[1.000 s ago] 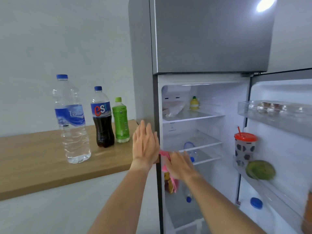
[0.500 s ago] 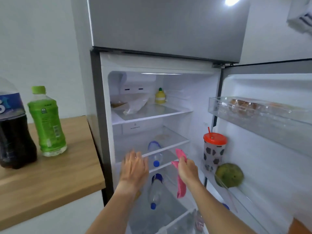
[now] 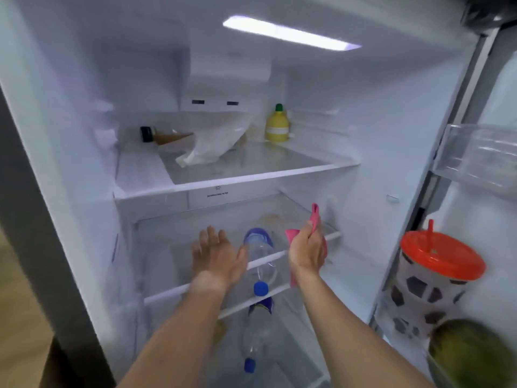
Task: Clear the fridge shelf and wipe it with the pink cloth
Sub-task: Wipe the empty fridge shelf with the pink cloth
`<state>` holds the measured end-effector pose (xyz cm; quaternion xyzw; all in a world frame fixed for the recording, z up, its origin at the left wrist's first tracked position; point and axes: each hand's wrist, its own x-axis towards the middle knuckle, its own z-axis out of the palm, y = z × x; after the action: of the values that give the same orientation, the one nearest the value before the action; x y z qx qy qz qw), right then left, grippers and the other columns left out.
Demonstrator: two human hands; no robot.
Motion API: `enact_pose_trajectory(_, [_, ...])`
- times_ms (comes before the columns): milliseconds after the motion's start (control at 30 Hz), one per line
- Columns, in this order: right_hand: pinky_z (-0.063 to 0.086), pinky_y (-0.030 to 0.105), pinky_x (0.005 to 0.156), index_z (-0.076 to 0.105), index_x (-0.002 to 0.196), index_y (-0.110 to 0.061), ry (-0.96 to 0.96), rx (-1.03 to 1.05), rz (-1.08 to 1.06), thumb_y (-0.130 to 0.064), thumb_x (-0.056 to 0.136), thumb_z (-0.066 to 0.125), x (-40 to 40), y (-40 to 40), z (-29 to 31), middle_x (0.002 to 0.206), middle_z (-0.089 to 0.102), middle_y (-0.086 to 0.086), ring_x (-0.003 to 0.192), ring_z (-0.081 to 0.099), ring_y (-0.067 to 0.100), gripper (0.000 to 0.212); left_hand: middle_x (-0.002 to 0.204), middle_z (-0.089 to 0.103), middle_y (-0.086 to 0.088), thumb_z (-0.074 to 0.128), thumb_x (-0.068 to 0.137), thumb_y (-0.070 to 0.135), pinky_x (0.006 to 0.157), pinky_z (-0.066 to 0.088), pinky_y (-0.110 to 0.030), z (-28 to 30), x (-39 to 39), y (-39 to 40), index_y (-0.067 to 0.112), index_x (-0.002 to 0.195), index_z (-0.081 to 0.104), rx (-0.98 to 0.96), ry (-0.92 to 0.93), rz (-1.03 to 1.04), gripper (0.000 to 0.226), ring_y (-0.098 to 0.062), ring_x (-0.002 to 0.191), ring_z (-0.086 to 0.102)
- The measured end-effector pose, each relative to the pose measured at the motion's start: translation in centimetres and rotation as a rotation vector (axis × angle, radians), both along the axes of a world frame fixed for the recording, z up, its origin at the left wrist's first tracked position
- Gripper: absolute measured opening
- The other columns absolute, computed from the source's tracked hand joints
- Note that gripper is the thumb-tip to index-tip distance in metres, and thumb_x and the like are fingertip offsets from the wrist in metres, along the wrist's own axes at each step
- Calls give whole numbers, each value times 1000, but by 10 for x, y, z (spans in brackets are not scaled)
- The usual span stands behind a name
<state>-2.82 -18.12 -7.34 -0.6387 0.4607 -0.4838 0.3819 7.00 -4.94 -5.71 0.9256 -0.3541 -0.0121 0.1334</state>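
The fridge stands open before me. My right hand [image 3: 306,252] grips the pink cloth [image 3: 315,219] just above the front rail of the middle glass shelf [image 3: 330,236]. My left hand [image 3: 216,254] hovers open over the same shelf's front, fingers spread, holding nothing. The middle shelf carries a brownish stain [image 3: 272,218] toward the back. Through the glass I see a clear water bottle [image 3: 261,256] with a blue cap lying under this shelf, and another bottle [image 3: 256,336] lower down.
The top shelf [image 3: 251,177] holds a yellow lemon-shaped bottle [image 3: 277,126], a crumpled white bag [image 3: 215,145] and a dark-capped bottle [image 3: 165,135] lying down. On the door at right sit an orange-lidded patterned cup [image 3: 435,278], a green fruit [image 3: 470,351] and a clear bin [image 3: 478,155].
The view has moved off the counter and close into the fridge. Both hands have reached forward over the middle shelf; the right hand has raised the pink cloth.
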Motion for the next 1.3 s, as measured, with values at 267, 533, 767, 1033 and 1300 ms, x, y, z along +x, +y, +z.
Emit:
enact_pose_trajectory(267, [0,38,110,33,150,-48,557,24,43,-44,96,5,34,-93,-10,135,65,-5,133,48,20,60,158,28,-15,28,97,48,119,16,-53,-19,51,-31,13,149,35,14,22,209,63,-34,147,22])
enact_pose_trajectory(533, [38,45,113,73,110,-33,311,242,526,-58,86,46,80,-153,-12,113,76,-3,114,68,21,45,160,24,-14,23,98,48,119,15,-55,-24,54,-38,14,151,31,12,-37,227,64,-35,148,20])
enact_pose_trajectory(767, [13,52,122,49,144,-34,593,108,601,-53,86,19,96,-108,-3,148,53,1,145,35,27,68,163,19,-14,22,98,48,121,10,-54,-23,52,-39,15,154,25,30,-31,233,65,-36,150,14])
enact_pose_trajectory(1033, [3,57,121,7,159,-32,1142,-376,673,-41,105,20,103,-67,-4,169,2,6,154,2,30,57,162,20,-15,22,98,45,120,10,-55,-23,50,-37,13,153,27,40,-18,236,64,-36,149,13])
enact_pose_trajectory(1300, [1,65,116,-1,159,-36,1244,-508,659,-58,100,18,97,-55,-11,169,-1,-2,155,-1,27,66,164,14,-15,21,97,46,121,7,-55,-26,55,-40,14,155,24,46,-13,246,66,-36,151,10])
